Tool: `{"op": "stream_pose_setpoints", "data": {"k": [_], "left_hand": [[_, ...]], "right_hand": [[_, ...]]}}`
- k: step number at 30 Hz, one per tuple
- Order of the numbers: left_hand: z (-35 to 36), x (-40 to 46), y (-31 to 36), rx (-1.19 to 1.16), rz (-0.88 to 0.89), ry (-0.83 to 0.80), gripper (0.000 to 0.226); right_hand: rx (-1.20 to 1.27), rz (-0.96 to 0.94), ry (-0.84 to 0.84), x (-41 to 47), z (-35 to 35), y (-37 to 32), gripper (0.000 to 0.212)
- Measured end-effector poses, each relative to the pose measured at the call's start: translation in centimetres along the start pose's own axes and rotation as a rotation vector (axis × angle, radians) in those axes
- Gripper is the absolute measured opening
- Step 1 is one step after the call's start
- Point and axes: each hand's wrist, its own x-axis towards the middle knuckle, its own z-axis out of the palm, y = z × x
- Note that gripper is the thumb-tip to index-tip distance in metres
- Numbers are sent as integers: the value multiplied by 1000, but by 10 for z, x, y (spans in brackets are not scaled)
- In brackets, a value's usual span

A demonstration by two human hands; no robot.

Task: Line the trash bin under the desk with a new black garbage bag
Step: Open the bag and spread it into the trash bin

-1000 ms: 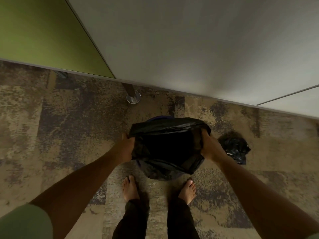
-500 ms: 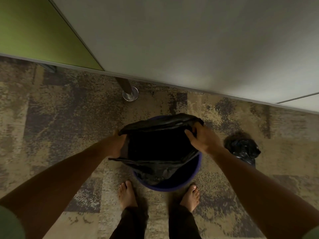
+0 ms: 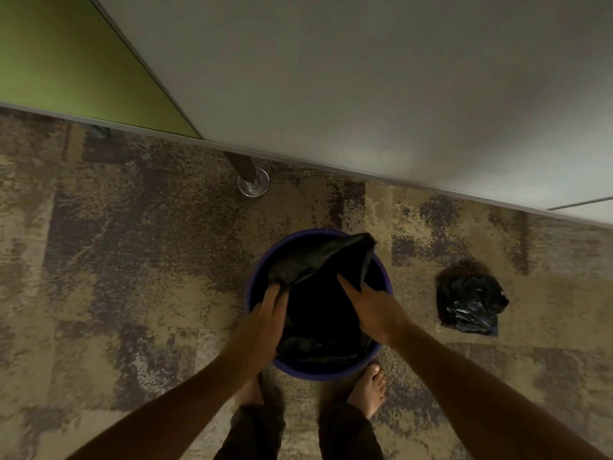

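Now both hands, left (image 3: pixel 267 322) & right (image 3: pixel 371 305), grip black bag (image 3: pixel 318 260) inside purple bin (image 3: pixel 255 277); old bag (image 3: pixel 469 300) nearby on carpet (image 3: pixel 132 260)

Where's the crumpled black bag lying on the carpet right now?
In the head view, the crumpled black bag lies on the carpet, right of the purple bin, apart from it.

Both hands press black bag (image 3: pixel 318 260) into bin (image 3: pixel 255 277).
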Motion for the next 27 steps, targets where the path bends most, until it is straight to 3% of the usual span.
{"op": "stream_pose_setpoints", "data": {"k": [2, 4, 8, 12, 15, 18, 22, 27], "left_hand": [[13, 18, 5, -79, -107, -153, 82], [7, 33, 5, -157, -171, -175, 72], [-18, 41, -2, -308, -166, 61, 58], [-38, 38, -16, -399, -230, 409, 32], [-51, 44, -26, -358, -280, 501, 28], [-54, 47, -40, -350, -225, 431, 33], [-59, 56, -57, -288, -194, 209, 52], [-68, 70, -66, -279, -234, 57, 76]], "right_hand": [[87, 77, -151, 9, 3, -4, 67], [218, 150, -82, 15, 2, -4, 54], [379, 237, 345, 12, -12, 1, 44], [354, 136, 567, 2, -28, 19, 37], [363, 44, 695, 4, -40, 33, 24], [325, 13, 699, 4, -41, 45, 17], [231, 96, 608, 8, -39, 52, 41], [240, 129, 680, 6, -47, 52, 43]]}}
